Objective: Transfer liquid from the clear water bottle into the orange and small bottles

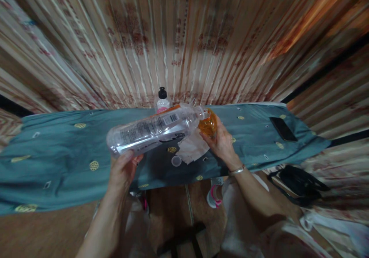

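Note:
My left hand [123, 169] is closed around the base end of a large clear plastic bottle [144, 129] with a printed label and barcode. The bottle is tipped over, its neck pointing right. At its mouth, my right hand [220, 141] grips a small amber see-through container [208, 123]; whether the two touch I cannot tell. Beneath the bottle neck, a crumpled white tissue [191, 150] lies on the cloth. A small round translucent cap [176, 161] sits beside the tissue. Partly hidden behind the big bottle stands a small bottle with a black cap [162, 93] and a pink label.
A green cloth with yellow pineapple prints [72, 146] covers the table. On its right side lies a black phone [283, 129]. Patterned curtains [178, 39] hang behind and at both sides. A black bag [300, 183] is at the lower right, and a dark stand [184, 238] is below.

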